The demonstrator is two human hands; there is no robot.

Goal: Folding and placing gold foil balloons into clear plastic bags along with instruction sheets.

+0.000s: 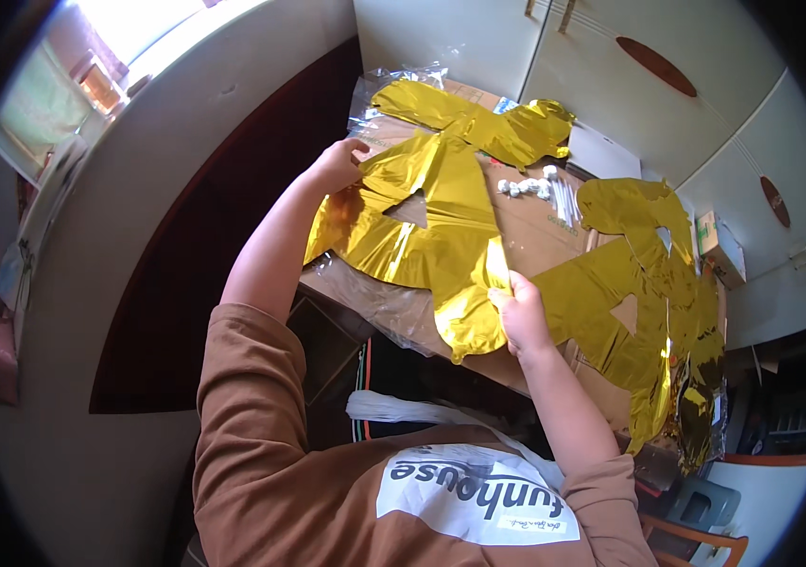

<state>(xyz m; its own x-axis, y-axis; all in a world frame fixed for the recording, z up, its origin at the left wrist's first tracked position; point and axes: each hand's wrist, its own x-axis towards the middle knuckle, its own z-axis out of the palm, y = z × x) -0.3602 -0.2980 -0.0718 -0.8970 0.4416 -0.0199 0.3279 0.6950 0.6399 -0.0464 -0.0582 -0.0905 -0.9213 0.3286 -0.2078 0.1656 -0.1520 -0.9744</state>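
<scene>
A flat, uninflated gold foil balloon (459,203) shaped like the letter A, with a triangular hole, spreads over the left part of a cardboard-covered table. My left hand (337,166) grips its far left edge, fingers curled at the foil. At the near right leg my right hand (522,314) pinches the foil edge between thumb and fingers. The leg near that hand is creased and hangs over the table's front edge. Another A-shaped gold foil balloon (587,288) lies just right of my right hand. Beyond the held one rests a further gold foil balloon (507,134).
White sticks (564,202) and small white pieces (521,188) lie on the cardboard (528,227). More gold foil (634,203) covers the right side, beside a small box (720,248). Cream cabinets (601,71) stand behind; a wall (261,66) borders the left.
</scene>
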